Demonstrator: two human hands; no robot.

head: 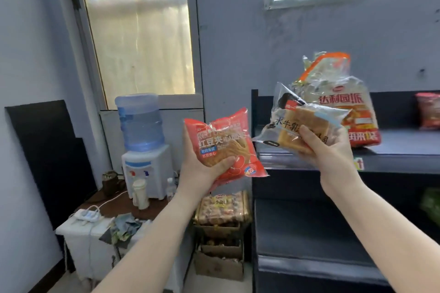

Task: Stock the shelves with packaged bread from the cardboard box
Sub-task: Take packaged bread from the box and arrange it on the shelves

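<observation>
Head: L grip [202, 169] holds red pack [226, 143]; R grip [331, 150] holds clear pack [297, 126] near shelf edge [392, 162].

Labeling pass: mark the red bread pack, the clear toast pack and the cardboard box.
red bread pack [223, 140], head view, on the printed front above the left hand's thumb.
clear toast pack [307, 121], head view, on the toast slice seen through the wrapper.
cardboard box [219, 266], head view, on its brown front wall.

Red bread packet [226, 144] and clear, seemingly toast packet [300, 126], both aloft.
</observation>
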